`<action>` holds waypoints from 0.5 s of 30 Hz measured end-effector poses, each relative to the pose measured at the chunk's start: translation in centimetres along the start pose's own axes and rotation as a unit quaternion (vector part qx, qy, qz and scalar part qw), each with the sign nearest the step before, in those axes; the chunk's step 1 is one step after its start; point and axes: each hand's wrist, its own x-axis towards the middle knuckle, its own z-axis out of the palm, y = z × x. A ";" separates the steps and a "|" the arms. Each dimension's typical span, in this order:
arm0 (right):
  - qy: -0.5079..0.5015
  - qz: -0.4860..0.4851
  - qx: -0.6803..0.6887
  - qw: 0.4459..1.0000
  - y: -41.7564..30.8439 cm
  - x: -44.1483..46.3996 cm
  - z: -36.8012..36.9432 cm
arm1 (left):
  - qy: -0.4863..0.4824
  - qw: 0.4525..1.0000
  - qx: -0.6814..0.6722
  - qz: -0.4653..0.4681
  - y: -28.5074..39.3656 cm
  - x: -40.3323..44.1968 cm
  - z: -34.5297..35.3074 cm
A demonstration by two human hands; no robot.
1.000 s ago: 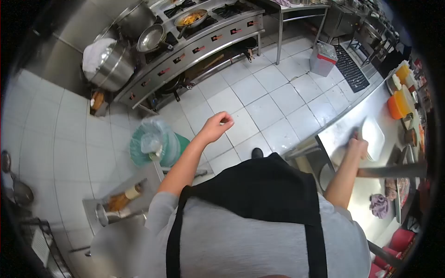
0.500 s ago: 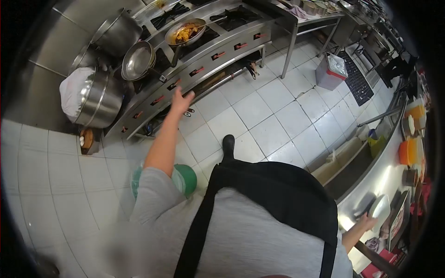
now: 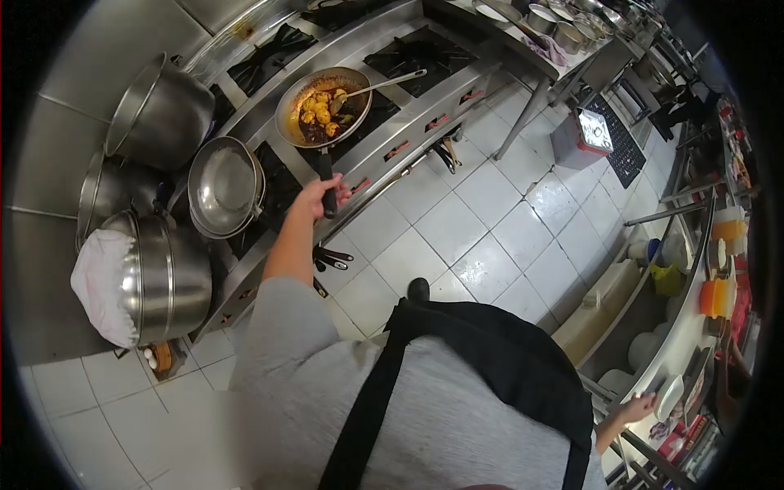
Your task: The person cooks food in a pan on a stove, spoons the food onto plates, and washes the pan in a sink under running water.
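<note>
A frying pan with orange-coated food and a long-handled spoon in it sits on the stove. My left hand is at the pan's black handle, its thumb and fingers around or against it; how firmly is not clear. Over at the right counter, my right hand holds a white dish by its near edge. Stacked empty pans stand on the stove left of the frying pan.
Large steel pots stand at the left, one with a white cloth on it. The stove edge runs across the front. A lidded grey bin stands on the tiled floor. Orange containers line the right counter.
The view has moved closer to the stove. My left hand has reached forward from over the floor to the pan handle. My right hand still has the white dish.
</note>
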 end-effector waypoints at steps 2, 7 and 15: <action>-0.092 0.045 0.019 0.995 -1.8 -4.0 3.9 | -0.035 0.997 -0.066 -0.009 -1.1 2.2 -0.9; -0.347 0.073 -0.033 0.934 -5.8 -17.1 16.0 | 0.036 0.992 0.001 0.117 -2.9 -0.7 2.0; -0.529 -0.558 -0.014 0.639 -23.8 -34.1 36.7 | -0.020 0.994 0.052 0.094 -4.7 -9.4 0.0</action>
